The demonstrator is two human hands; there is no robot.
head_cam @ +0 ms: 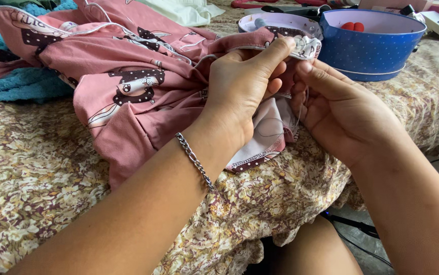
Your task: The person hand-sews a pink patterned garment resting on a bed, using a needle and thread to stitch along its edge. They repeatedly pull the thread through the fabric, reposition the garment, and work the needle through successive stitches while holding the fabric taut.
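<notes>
A pink printed garment [128,86] with white piping lies bunched on a floral-covered surface [41,173]. My left hand [240,86], with a chain bracelet at the wrist, pinches a fold of the garment's edge between thumb and fingers. My right hand [336,112] holds the same edge from the right, fingertips close against the left thumb. A thin thread loops over the white inner side of the fabric [270,130] below the hands. Any needle is too small to tell.
A blue dotted round tin [372,51] with red things inside stands at the back right, its lid [275,21] beside it. A teal towel [21,81] lies at the left. Dark cables [357,226] run on the floor past the cloth's edge.
</notes>
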